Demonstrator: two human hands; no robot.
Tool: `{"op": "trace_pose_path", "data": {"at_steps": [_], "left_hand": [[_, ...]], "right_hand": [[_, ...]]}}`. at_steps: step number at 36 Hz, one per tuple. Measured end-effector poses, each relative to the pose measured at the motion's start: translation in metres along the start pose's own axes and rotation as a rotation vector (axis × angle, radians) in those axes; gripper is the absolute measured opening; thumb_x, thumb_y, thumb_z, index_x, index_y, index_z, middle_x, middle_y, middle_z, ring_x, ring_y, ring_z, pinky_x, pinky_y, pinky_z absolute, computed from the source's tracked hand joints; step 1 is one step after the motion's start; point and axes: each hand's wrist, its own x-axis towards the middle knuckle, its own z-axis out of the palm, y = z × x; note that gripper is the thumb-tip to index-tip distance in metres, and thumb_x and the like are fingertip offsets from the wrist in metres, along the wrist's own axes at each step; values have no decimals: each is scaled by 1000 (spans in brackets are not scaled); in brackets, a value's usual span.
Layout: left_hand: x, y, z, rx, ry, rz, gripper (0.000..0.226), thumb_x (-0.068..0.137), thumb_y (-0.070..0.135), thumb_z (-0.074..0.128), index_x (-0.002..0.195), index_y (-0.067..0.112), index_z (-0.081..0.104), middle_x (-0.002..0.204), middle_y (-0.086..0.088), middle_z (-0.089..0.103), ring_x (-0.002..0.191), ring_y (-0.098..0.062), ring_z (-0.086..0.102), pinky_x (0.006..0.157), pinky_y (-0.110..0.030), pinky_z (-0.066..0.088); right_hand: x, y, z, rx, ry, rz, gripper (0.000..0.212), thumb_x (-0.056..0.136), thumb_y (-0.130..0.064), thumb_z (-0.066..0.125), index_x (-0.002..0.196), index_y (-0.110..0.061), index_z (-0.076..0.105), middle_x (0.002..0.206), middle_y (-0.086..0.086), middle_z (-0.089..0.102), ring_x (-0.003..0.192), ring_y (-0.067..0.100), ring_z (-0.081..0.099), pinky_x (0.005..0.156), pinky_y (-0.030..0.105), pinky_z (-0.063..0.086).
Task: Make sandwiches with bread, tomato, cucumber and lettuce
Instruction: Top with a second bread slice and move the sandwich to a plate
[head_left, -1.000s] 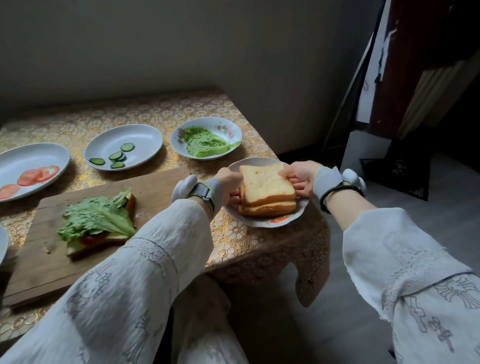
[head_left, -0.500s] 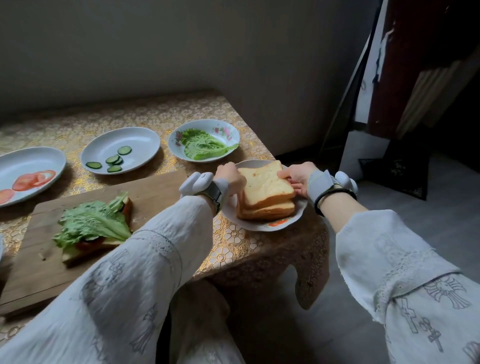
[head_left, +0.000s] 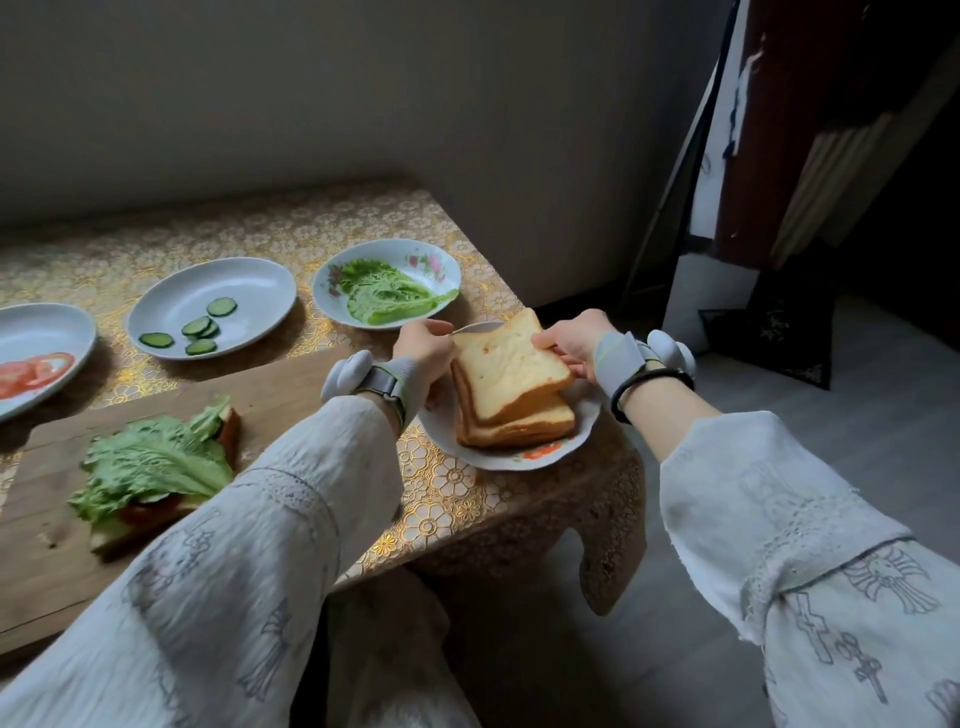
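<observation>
A stack of bread slices (head_left: 519, 423) lies on a white flowered plate (head_left: 519, 460) at the table's right corner. The top bread slice (head_left: 506, 366) is tilted up off the stack. My left hand (head_left: 423, 348) pinches its left edge and my right hand (head_left: 571, 343) pinches its far right corner. On the wooden cutting board (head_left: 291, 384) to the left lies an open sandwich (head_left: 156, 467) topped with lettuce, tomato showing under the leaf. Behind stand a plate of cucumber slices (head_left: 200, 327), a bowl of lettuce (head_left: 387, 293) and a plate of tomato slices (head_left: 31, 369).
The table carries a gold patterned cloth (head_left: 441, 499) and stands against a grey wall. Its right edge drops to a grey floor (head_left: 857, 415). A dark curtain and a dark mat (head_left: 774, 332) are at the far right.
Both hands have lifted the top bread slice, raising its far edge off the stack. The view has drifted slightly left and down.
</observation>
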Motion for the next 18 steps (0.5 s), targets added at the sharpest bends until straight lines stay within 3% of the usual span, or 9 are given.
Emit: {"op": "trace_pose_path", "data": {"at_steps": [3,7,10,12,14,16,18], "left_hand": [[-1,-2,-7,-80,4,9,38,78,-2,62,114,10,68,106,-13,67,91,-21,59,98,-38,51],[-3,2,-26,-184,-48,-7,37,80,-11,59,112,6,66,114,-20,65,101,-30,63,91,-41,54],[-10,10,-48,-288,-107,-20,41,82,-16,55,121,-3,57,107,-20,64,102,-35,63,74,-35,59],[-18,14,-68,-351,-104,-4,43,83,-17,54,124,-5,53,91,-17,64,85,-31,65,58,-28,60],[-23,17,-84,-373,-75,8,41,84,-15,54,124,-4,52,88,-15,63,77,-25,64,49,-22,58],[-27,11,-110,-395,-33,23,40,85,-12,54,123,-1,53,106,-19,64,91,-27,65,50,-19,58],[-30,2,-137,-416,14,32,37,85,-11,55,120,1,54,112,-20,63,99,-27,64,51,-19,58]], "right_hand": [[2,-9,3,-69,23,-58,46,73,-19,75,111,2,60,105,12,67,98,27,67,90,41,55],[-14,-29,9,-147,67,-127,25,74,-21,74,80,-9,53,80,5,51,82,22,52,70,29,47],[-28,-42,18,-184,68,-164,35,77,-23,72,66,-13,41,76,4,49,72,20,50,59,26,44],[-38,-53,30,-178,51,-180,28,79,-21,71,70,-11,46,73,3,50,67,18,53,57,28,47],[-44,-60,40,-111,30,-200,27,77,-20,72,93,-3,57,87,7,58,84,22,63,68,31,54],[-53,-68,60,-46,-21,-204,43,72,-19,74,109,-4,58,99,10,60,90,23,65,67,30,52],[-65,-74,83,8,-87,-222,46,75,-15,73,117,-4,56,102,10,64,80,19,66,58,28,49]]}}
